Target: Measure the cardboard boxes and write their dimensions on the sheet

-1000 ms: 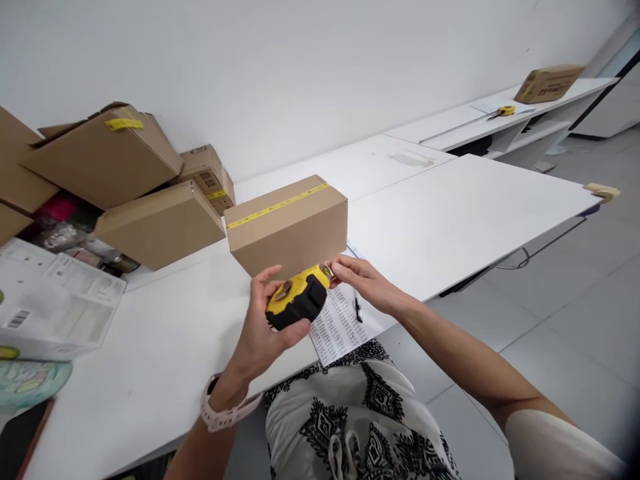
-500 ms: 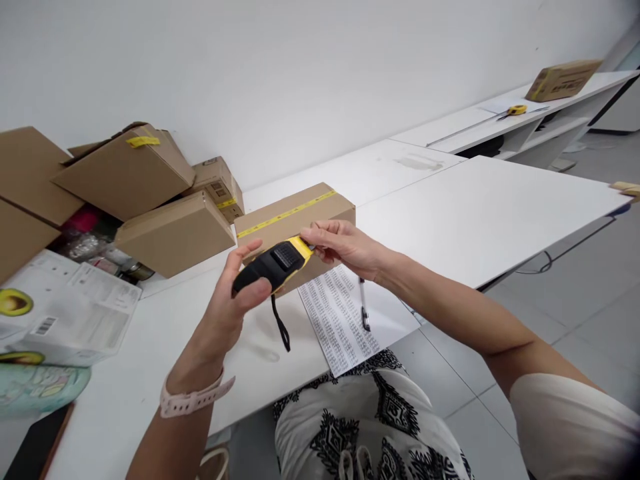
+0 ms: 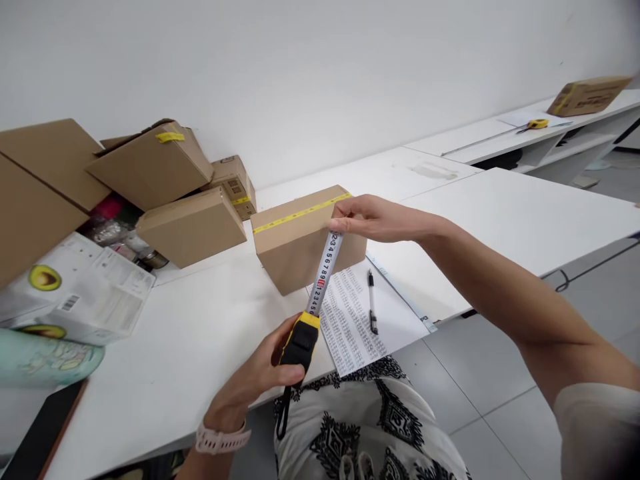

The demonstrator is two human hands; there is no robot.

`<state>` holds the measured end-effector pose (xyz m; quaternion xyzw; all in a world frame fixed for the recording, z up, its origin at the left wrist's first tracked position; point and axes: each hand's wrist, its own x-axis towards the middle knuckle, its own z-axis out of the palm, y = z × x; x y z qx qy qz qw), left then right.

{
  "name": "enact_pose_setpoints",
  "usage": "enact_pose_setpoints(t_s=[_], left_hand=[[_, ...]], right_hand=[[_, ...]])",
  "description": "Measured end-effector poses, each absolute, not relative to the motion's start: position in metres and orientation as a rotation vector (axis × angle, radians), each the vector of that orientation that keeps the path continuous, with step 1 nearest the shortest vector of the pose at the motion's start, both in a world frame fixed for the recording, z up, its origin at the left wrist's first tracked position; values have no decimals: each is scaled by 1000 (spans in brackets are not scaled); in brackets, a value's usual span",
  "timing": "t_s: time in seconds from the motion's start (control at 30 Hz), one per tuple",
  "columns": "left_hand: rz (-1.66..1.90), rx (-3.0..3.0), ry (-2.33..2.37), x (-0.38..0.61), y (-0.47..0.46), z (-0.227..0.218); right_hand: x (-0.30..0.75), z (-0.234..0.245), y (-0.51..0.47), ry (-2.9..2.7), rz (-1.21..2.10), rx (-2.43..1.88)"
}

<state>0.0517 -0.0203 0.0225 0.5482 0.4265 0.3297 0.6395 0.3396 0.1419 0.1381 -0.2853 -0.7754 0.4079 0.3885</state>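
Drawn apart now, the left grip (image 3: 260,380) is clasping the yellow-and-black tape measure case (image 3: 301,341) over the edge of the white counter (image 3: 190,347), while the right grip (image 3: 375,219) is pinching its white numbered blade (image 3: 326,267) just beside the brown cardboard box (image 3: 290,247).

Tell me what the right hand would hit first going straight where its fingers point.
Probably the cardboard box: the right hand, pinching the tape blade end, points its fingertips at the box's upper right edge. It looks right beside it; depth leaves contact unclear.
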Motion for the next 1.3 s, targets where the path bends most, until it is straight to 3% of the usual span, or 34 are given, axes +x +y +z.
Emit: enact_pose_setpoints(t_s=[0.27, 0.47, 0.73, 1.03, 1.3], left_hand=[[1140, 891, 974, 47, -26, 39], [1396, 819, 1012, 46, -32, 37], [1462, 771, 1007, 57, -72, 34], [1097, 664, 793, 107, -100, 2], [1004, 553, 903, 101, -108, 57]], right_hand=[[316, 153, 179, -2183, 551, -709], [317, 89, 200, -2443, 113, -891], [332, 14, 83, -2279, -207, -998], [335, -62, 3, -2305, -291, -968], [341, -71, 16, -2406, -96, -855]])
